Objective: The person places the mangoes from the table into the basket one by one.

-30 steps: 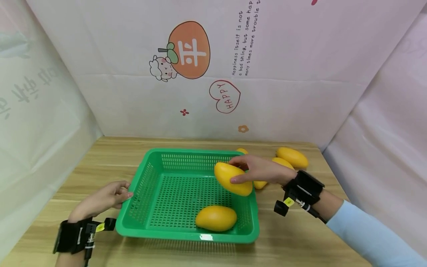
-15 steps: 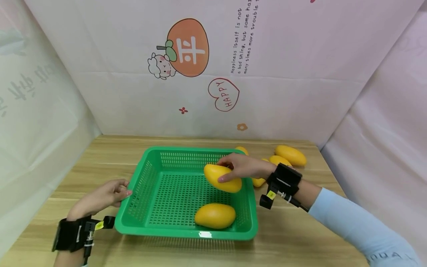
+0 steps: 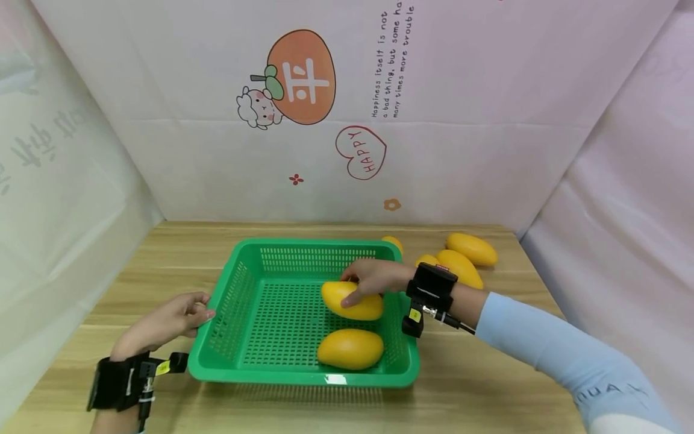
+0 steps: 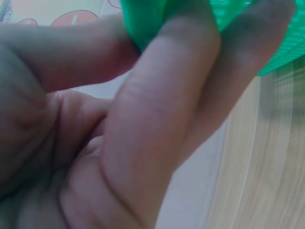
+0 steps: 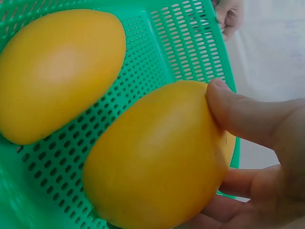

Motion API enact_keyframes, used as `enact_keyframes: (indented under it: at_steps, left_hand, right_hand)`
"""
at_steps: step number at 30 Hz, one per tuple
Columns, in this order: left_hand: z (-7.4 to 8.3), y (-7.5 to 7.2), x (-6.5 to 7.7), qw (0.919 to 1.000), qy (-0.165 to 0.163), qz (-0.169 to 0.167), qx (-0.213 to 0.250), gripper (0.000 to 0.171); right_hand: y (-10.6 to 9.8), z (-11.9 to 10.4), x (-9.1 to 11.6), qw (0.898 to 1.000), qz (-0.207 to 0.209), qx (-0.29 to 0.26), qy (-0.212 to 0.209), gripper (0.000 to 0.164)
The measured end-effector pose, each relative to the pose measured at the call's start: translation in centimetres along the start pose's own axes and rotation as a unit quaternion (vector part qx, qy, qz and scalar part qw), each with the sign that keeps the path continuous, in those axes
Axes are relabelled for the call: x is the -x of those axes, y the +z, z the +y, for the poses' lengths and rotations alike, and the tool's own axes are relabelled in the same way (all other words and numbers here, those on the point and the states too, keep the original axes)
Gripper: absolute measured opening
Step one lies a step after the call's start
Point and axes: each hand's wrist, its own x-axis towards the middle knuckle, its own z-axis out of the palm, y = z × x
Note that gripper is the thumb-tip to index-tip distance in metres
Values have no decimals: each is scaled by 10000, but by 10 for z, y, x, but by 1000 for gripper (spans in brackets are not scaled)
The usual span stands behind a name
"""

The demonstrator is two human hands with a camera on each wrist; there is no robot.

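Note:
A yellow mango (image 3: 352,301) is gripped by my right hand (image 3: 374,278), low inside the green plastic basket (image 3: 303,378). In the right wrist view the thumb (image 5: 248,117) lies along one side of this mango (image 5: 157,157) and the other fingers curl under its far side. A second mango (image 3: 350,349) lies on the basket floor, nearer the front wall. My left hand (image 3: 170,319) pinches the basket's left rim between thumb and fingers. The left wrist view shows those fingers (image 4: 143,109) bent at the green rim (image 4: 143,19).
Several more mangoes (image 3: 459,268) lie on the wooden table (image 3: 504,343) to the right of the basket and behind it. One mango (image 3: 393,243) is partly hidden by the basket's back right corner. A printed cloth (image 3: 461,169) hangs at the back, with plain cloth at both sides.
My right hand has carried its mango leftward and down into the basket, beside the other mango. The left hand keeps its hold on the rim, and the basket stays put.

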Motion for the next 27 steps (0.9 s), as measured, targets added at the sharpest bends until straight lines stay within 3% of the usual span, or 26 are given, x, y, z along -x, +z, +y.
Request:
enact_keyframes:
  at_steps: [5,13,27]
  left_hand:
    - [1,-1,1,10000,18,-4,-8,67]
    - [0,1,0,9999,137,-48,68,64]
    - [-2,0,-2,9999,89,-50,105,64]
  right_hand:
    - [6,-2,-7,9998,-164,-24,121,37]
    - [14,-3,-17,9974,-339,-154,620,55]
    - [27,6,-29,9943,-475,-128,942,59]
